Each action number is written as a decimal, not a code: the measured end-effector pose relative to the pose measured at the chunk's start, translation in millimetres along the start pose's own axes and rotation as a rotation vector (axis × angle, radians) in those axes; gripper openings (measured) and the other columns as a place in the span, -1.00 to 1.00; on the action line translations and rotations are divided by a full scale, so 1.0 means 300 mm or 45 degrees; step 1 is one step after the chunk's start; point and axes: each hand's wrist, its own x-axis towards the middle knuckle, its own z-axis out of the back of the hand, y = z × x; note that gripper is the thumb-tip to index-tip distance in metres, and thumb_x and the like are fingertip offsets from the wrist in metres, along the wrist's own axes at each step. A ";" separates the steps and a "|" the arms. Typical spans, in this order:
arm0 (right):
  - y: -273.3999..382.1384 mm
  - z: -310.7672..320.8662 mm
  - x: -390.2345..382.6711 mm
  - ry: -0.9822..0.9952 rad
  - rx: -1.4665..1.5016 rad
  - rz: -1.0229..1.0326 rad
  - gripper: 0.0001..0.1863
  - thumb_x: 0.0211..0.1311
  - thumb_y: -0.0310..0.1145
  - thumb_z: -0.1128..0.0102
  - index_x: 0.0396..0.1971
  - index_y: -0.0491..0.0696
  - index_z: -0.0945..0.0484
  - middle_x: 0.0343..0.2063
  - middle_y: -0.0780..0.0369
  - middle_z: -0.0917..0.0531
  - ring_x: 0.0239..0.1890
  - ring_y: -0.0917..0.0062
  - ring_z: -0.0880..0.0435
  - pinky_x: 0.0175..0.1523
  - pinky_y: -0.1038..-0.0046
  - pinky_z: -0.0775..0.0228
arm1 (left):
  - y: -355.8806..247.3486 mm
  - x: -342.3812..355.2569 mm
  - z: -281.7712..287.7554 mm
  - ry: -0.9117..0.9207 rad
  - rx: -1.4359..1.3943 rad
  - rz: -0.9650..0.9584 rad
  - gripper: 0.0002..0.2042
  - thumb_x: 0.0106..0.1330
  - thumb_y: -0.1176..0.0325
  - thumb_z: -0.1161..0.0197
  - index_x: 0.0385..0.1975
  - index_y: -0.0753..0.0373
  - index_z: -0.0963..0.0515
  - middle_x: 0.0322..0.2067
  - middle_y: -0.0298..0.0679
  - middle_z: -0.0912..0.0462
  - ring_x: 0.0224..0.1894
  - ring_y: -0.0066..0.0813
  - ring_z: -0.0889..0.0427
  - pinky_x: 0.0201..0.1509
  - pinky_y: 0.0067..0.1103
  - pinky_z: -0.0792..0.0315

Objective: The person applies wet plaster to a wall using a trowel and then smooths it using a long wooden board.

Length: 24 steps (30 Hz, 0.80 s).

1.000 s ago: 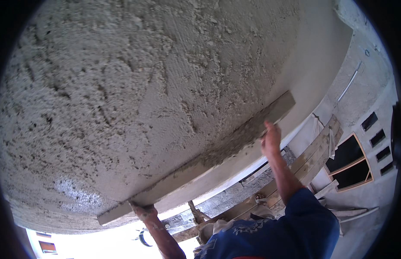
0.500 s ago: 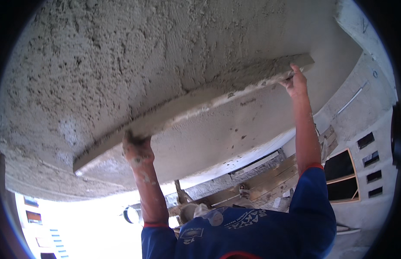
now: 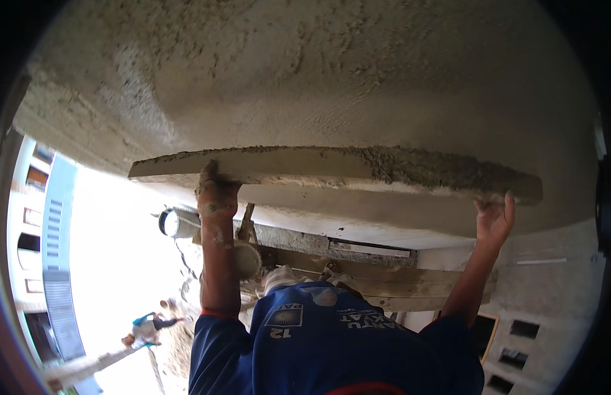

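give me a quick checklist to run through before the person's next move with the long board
1. Left hand gripping the long board near its left end: ok.
2. Right hand gripping firmly near the other end: cannot tell; thumb and fingers are at the lower edge, but pressure does not show.
3. Board free of piled mortar: not ok; wet mortar is heaped along its right half.
4. Plastered surface beyond the board smooth all over: not ok; rough, pitted patches show.
5. Planks below steady underfoot: cannot tell; their supports are mostly hidden.
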 end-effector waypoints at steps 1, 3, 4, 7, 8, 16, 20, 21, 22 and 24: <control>0.014 0.017 -0.017 0.016 -0.018 -0.008 -0.73 0.18 -0.26 -0.01 -0.15 0.00 -0.46 -0.19 0.23 -0.58 -0.19 0.40 -0.57 -0.22 0.21 -0.48 | 0.034 -0.027 0.032 -0.070 -0.023 0.034 -0.71 0.24 0.25 -0.04 -0.12 0.25 -0.40 -0.18 -0.15 -0.52 -0.12 -0.26 -0.50 -0.02 -0.34 -0.42; -0.024 0.057 0.001 0.092 -0.031 -0.054 -0.67 0.17 -0.21 -0.01 -0.11 -0.04 -0.42 -0.11 0.17 -0.52 -0.13 0.37 -0.52 -0.25 0.25 -0.48 | 0.077 -0.066 0.184 -0.052 -0.210 0.086 -0.76 0.22 0.26 -0.07 -0.22 0.26 -0.44 -0.31 -0.13 -0.55 -0.26 -0.30 -0.54 -0.15 -0.36 -0.47; -0.023 0.113 0.006 0.106 -0.057 -0.067 -0.66 0.18 -0.22 0.00 -0.09 -0.05 -0.40 -0.10 0.16 -0.51 -0.10 0.36 -0.50 -0.20 0.23 -0.45 | 0.101 -0.154 0.105 -0.319 -0.103 0.051 -0.83 0.22 0.26 -0.07 -0.34 0.23 -0.46 -0.45 -0.21 -0.54 -0.40 -0.34 -0.54 -0.29 -0.41 -0.50; 0.034 0.229 0.069 -0.078 -0.072 -0.209 -0.63 0.19 -0.26 0.02 -0.06 -0.15 -0.36 -0.02 0.14 -0.45 -0.04 0.29 -0.45 -0.01 0.25 -0.31 | 0.214 -0.177 0.314 -0.435 -0.178 0.080 -0.85 0.19 0.28 -0.12 -0.42 0.23 -0.45 -0.60 -0.26 -0.49 -0.58 -0.36 -0.52 -0.44 -0.43 -0.52; 0.024 0.132 0.070 -0.181 -0.133 -0.183 -0.62 0.17 -0.26 0.00 -0.06 -0.16 -0.36 -0.01 0.13 -0.44 -0.04 0.28 -0.44 0.02 0.26 -0.30 | 0.259 -0.181 0.383 -0.468 -0.227 0.110 -0.70 0.24 0.29 -0.06 -0.15 0.38 -0.37 -0.22 -0.06 -0.52 -0.16 -0.16 -0.52 -0.02 -0.23 -0.43; -0.055 -0.220 0.150 -0.099 -0.523 0.038 -0.40 0.06 -0.23 -0.12 0.07 -0.21 -0.22 0.07 0.03 -0.30 0.15 0.26 -0.23 0.22 0.19 -0.08 | 0.392 -0.326 0.589 -0.608 -0.676 0.165 -0.69 0.31 0.32 0.06 -0.04 0.39 -0.29 -0.07 0.01 -0.42 -0.01 -0.03 -0.42 0.08 -0.05 -0.28; -0.137 -0.429 0.134 0.199 -0.624 0.204 -0.56 -0.08 -0.36 -0.15 -0.17 -0.31 -0.42 -0.16 0.05 -0.49 -0.10 0.35 -0.46 0.05 0.31 -0.30 | 0.432 -0.319 0.763 -0.680 -0.947 0.188 -0.64 0.31 0.27 0.05 -0.03 0.43 -0.27 -0.06 0.03 -0.41 0.03 -0.04 -0.39 0.17 -0.15 -0.23; -0.171 -0.498 0.099 0.278 -0.678 0.259 -0.60 -0.09 -0.35 -0.15 -0.26 -0.33 -0.47 -0.22 0.04 -0.52 -0.14 0.38 -0.49 -0.01 0.35 -0.36 | 0.447 -0.314 0.816 -0.644 -1.055 0.199 -0.61 0.32 0.25 0.05 -0.01 0.45 -0.26 -0.04 0.04 -0.40 0.04 -0.04 -0.38 0.19 -0.19 -0.22; -0.208 -0.566 0.044 0.310 -0.728 0.297 -0.67 -0.10 -0.34 -0.17 -0.37 -0.32 -0.50 -0.31 0.06 -0.54 -0.21 0.41 -0.52 -0.08 0.40 -0.39 | 0.424 -0.327 0.806 -0.772 -0.999 0.177 -0.57 0.32 0.22 0.06 0.02 0.46 -0.22 0.00 0.04 -0.36 0.08 -0.06 -0.34 0.21 -0.23 -0.19; -0.321 -0.762 -0.143 0.310 -0.838 0.246 -0.76 -0.09 -0.36 -0.20 -0.55 -0.28 -0.52 -0.43 0.12 -0.57 -0.30 0.45 -0.54 -0.19 0.45 -0.43 | 0.479 -0.296 0.954 -0.764 -1.227 0.058 -0.61 0.33 0.16 0.12 -0.02 0.35 -0.30 -0.04 -0.01 -0.41 0.04 -0.08 -0.38 0.13 -0.15 -0.27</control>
